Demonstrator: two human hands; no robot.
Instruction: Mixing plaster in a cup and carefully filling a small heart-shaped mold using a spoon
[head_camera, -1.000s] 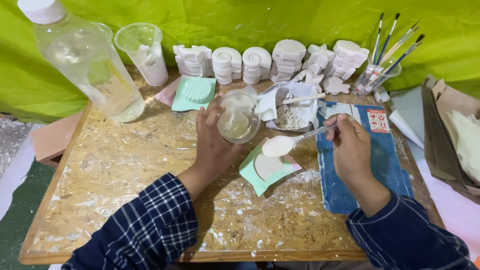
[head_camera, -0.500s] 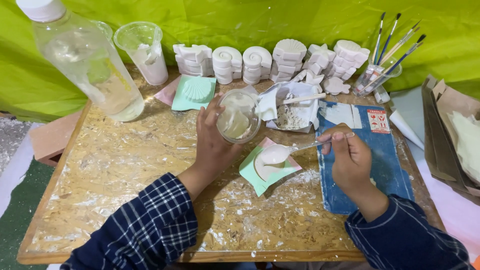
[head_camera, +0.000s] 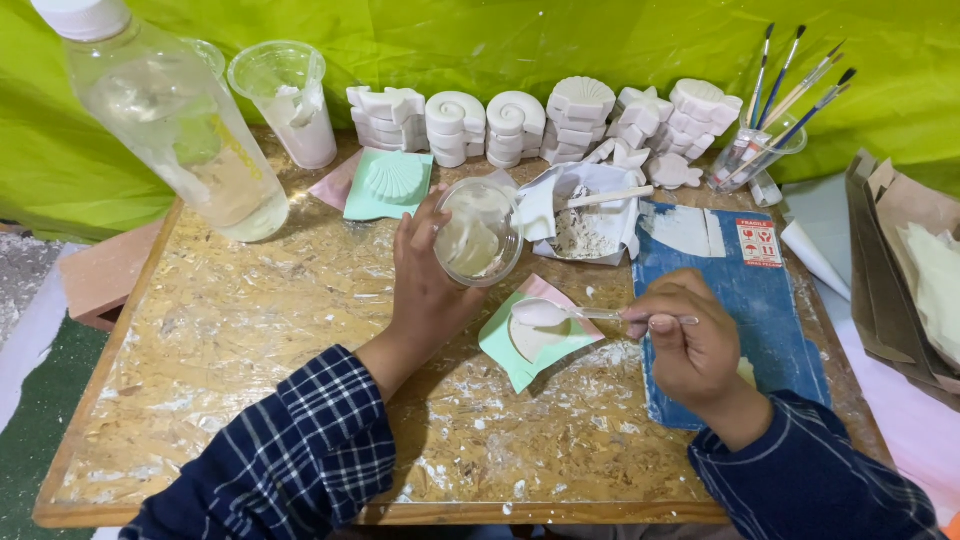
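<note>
Left hand: grip wrapped around a clear plastic cup of pale liquid plaster, tilted, centre of frame.
Right hand: grip pinching the handle of a plastic spoon; bowl loaded with white plaster.
Spoon position: bowl over the green mould, just below the cup.
Mould: lies on the wooden surface, between the two hands, partly filled with white.
Centre right: blue sheet under the right hand; white bag of plaster powder above it.
Upper centre: row of white shell casts; second green shell mould.
Upper left: water bottle; empty cup.
Upper right: paintbrushes in a holder.
</note>
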